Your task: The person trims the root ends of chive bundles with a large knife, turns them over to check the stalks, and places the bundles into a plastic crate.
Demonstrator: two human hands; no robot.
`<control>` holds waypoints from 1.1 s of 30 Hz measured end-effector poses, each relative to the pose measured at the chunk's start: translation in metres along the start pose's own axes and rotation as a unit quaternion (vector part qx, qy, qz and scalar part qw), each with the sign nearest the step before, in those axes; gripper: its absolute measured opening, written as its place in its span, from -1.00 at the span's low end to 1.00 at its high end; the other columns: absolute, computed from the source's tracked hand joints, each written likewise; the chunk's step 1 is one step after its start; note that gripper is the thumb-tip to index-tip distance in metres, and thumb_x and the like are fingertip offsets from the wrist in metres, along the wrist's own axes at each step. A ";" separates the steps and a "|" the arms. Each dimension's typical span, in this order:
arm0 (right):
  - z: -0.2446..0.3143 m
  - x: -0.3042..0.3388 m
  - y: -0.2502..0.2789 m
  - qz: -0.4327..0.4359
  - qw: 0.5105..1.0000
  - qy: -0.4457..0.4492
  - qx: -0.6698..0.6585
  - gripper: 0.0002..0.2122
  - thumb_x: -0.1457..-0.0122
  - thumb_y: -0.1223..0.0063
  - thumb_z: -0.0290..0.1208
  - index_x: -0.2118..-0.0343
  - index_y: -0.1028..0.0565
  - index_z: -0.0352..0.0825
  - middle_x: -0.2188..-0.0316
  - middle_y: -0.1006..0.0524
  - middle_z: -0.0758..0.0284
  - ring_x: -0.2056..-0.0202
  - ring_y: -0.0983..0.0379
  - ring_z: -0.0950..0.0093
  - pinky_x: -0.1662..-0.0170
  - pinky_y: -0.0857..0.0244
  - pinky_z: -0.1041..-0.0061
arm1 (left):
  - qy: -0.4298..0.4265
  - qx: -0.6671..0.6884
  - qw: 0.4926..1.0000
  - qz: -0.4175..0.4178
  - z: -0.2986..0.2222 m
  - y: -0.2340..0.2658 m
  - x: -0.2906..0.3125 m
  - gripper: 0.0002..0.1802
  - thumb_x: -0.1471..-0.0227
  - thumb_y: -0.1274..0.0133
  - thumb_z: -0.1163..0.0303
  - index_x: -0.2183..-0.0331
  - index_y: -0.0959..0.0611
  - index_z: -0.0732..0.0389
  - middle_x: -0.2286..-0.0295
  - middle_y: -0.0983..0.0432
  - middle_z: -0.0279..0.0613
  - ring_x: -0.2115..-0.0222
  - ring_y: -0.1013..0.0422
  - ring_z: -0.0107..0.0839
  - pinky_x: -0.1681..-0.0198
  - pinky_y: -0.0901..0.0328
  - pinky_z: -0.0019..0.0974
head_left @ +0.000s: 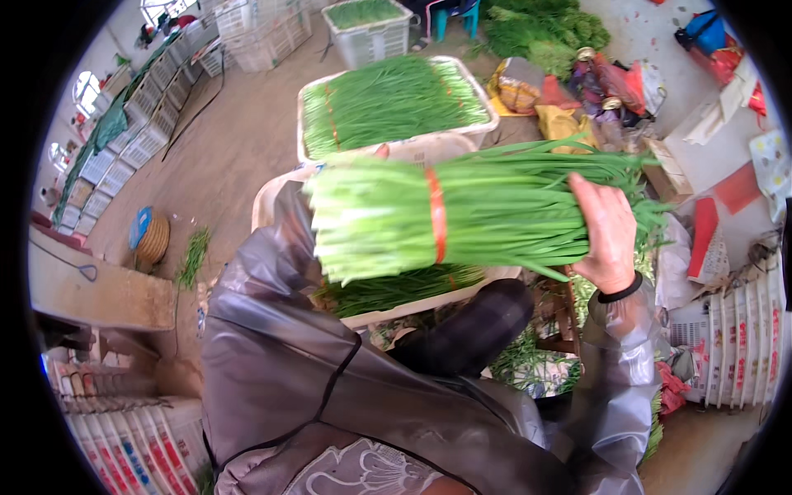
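Note:
A thick bundle of green chives (511,206), tied with an orange-red band (437,214), lies level across the front of my body. Its pale cut ends point left and its leaf tips right. My right hand (608,235) is closed around the leafy end. Of my left hand (383,151), only a fingertip shows over the bundle's upper edge near the cut ends; the rest is hidden behind the chives. Beneath the bundle stands a pale plastic crate (404,311), partly covered, with more chives (388,293) inside.
Beyond it, a white crate (302,124) is filled with banded chives. A further crate of greens (371,51) stands behind. Bags (569,124) and loose greens (544,37) lie at far right. Stacked crates (738,346) flank me at right, others (140,445) at lower left. A twine roll (152,238) sits left.

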State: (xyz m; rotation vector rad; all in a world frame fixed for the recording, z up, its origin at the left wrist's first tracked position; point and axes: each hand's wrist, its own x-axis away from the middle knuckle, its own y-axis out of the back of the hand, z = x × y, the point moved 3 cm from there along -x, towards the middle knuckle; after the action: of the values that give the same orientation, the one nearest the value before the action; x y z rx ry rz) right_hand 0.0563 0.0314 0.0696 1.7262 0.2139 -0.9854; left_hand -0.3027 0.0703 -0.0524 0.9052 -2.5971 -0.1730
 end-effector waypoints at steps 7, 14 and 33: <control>0.036 -0.022 -0.118 0.125 0.984 0.122 -0.043 -0.44 0.13 -0.01 -0.55 -0.08 -0.44 -0.24 0.34 -0.46 0.36 0.34 -0.41 0.42 0.23 -0.25 0.41 | 0.133 0.117 0.982 -0.070 0.096 0.020 0.092 -0.33 -0.22 0.00 0.19 -0.24 -0.24 0.28 -0.15 -0.30 -0.08 -0.19 -0.19 -0.29 -0.24 -0.09 -0.23; 0.068 0.002 -0.241 0.217 0.964 0.148 -0.050 -0.51 0.07 -0.04 -0.48 -0.03 -0.45 -0.20 0.49 -0.37 0.42 0.38 -0.37 0.44 0.28 -0.19 0.40 | 0.114 -0.050 0.991 -0.048 0.140 -0.010 0.065 0.18 0.09 -0.28 -0.05 -0.30 0.01 0.30 -0.19 -0.18 0.14 -0.23 -0.12 -0.12 -0.29 -0.02 -0.09; 0.158 0.093 -0.382 0.397 0.904 0.010 -0.156 -0.33 0.17 -0.18 -0.53 -0.14 -0.32 -0.25 0.28 -0.44 0.29 0.19 -0.40 0.28 0.14 -0.21 0.35 | 0.284 -0.089 0.954 -0.027 0.299 -0.075 0.039 -0.02 0.46 -0.42 0.31 -0.07 -0.38 0.33 0.12 -0.51 0.07 0.04 -0.44 -0.10 -0.02 -0.32 -0.19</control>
State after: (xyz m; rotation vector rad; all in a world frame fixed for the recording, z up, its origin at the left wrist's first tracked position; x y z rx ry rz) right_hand -0.1848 0.0184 -0.2782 1.3302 -0.2971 -0.3013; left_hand -0.4055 -0.0151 -0.3326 0.8148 -1.9934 -0.1331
